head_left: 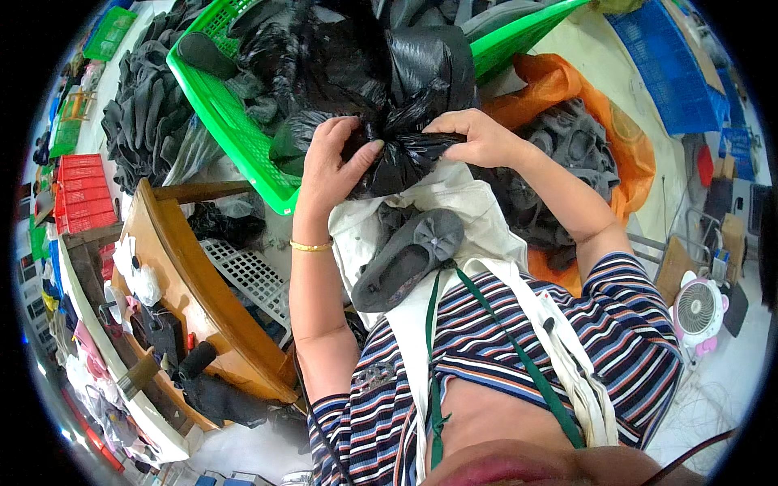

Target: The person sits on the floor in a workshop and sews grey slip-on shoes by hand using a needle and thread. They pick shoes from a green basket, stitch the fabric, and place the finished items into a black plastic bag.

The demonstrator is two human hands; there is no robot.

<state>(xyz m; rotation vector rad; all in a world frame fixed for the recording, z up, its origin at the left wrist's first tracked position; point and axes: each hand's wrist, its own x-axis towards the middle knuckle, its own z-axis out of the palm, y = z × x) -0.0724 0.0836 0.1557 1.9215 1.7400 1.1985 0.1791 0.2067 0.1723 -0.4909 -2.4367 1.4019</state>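
A large, shiny black plastic bag point(344, 61) stands in front of me with its neck gathered and twisted. My left hand point(332, 158) pinches the gathered plastic from the left, thumb pointing inward. From the right, my right hand point(478, 139) grips a pulled-out end of the same bag between thumb and fingers. What the bag holds is hidden. On the white apron point(486, 219) over my lap rests a dark grey slip-on shoe point(405, 263) with a bow, tilted, just below the hands.
A green plastic crate point(235, 138) with dark grey shoes lies behind the bag. Grey shoes heap at the far left point(150, 113) and fill an orange sack point(636, 138) at right. A wooden table point(194, 300) stands close on my left. A small fan point(698, 310) is at right.
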